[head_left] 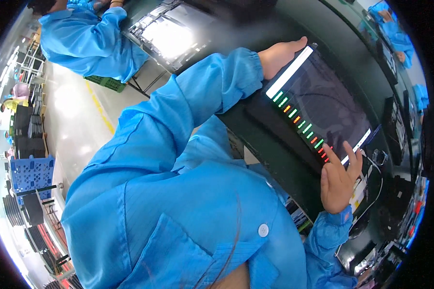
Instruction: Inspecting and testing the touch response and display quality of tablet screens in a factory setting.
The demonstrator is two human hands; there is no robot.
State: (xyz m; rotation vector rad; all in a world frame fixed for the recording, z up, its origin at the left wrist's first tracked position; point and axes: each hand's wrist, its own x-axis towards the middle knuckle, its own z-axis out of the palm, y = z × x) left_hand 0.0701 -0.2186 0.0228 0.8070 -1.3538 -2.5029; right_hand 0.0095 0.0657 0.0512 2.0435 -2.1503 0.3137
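Note:
A flat screen panel lies tilted over the dark bench, lit with white bars along its two short edges and a row of green, orange and red blocks along its near edge. My left hand grips its left end, the thumb stretched along the far corner and the other fingers mostly hidden. At the panel's right end is my right hand, fingers spread, the index fingertip over the coloured blocks by the near corner. The other fingertips reach to the right-hand white bar. Nothing shows in that hand.
Under the panel is a dark workbench. A white cable curves past my right hand. A bright light panel glares at the far left, near a co-worker in a blue smock. A blue plastic crate stands at far left.

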